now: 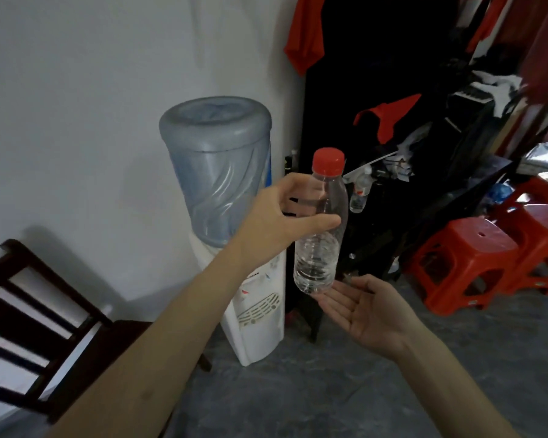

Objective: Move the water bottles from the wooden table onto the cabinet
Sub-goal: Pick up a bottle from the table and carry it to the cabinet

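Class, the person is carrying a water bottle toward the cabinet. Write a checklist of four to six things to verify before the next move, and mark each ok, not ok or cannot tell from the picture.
1. Left hand grips the clear plastic water bottle with the red cap: ok.
2. Red cap seated on the neck: ok.
3. Bottle upright: not ok, slightly tilted.
4. Right hand open, palm up, beneath the bottle's base to support it: ok.
5. Free spot on the black cabinet: cannot tell, its top is dark and cluttered.
6. Path clear of the white water dispenser and red plastic stools: cannot tell.
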